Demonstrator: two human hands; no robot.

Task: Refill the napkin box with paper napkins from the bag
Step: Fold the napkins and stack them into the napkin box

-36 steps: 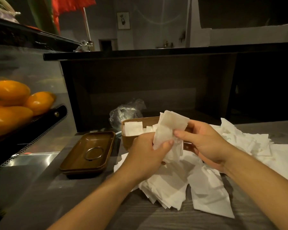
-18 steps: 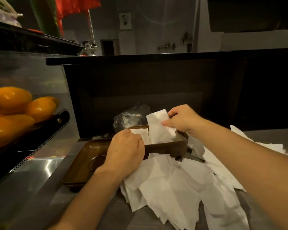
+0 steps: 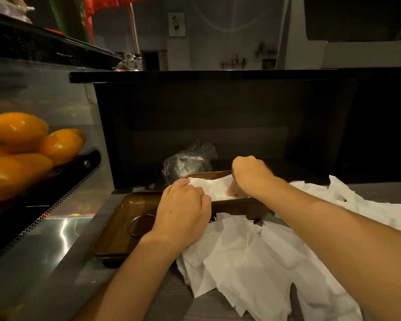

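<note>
A brown napkin box [image 3: 237, 206] stands on the counter just past a heap of loose white paper napkins [image 3: 252, 258]. One folded napkin [image 3: 214, 187] lies across the top of the box. My left hand [image 3: 183, 205] holds the napkin's left end with curled fingers at the box's left side. My right hand [image 3: 250, 177] grips its right end, fingers pointing down into the box. The box's inside is mostly hidden by both hands. A crumpled clear plastic bag [image 3: 188, 162] lies behind the box against the dark wall.
A brown tray-like lid [image 3: 120, 230] with a metal ring [image 3: 140, 224] lies left of the box, partly under my left wrist. Orange fruit [image 3: 21, 144] fills a display case at far left. A dark raised counter front [image 3: 218, 126] closes off the back.
Both hands carried the napkin from in front of me forward and down onto the box. It stood upright half a second ago and now lies flat in the box opening.
</note>
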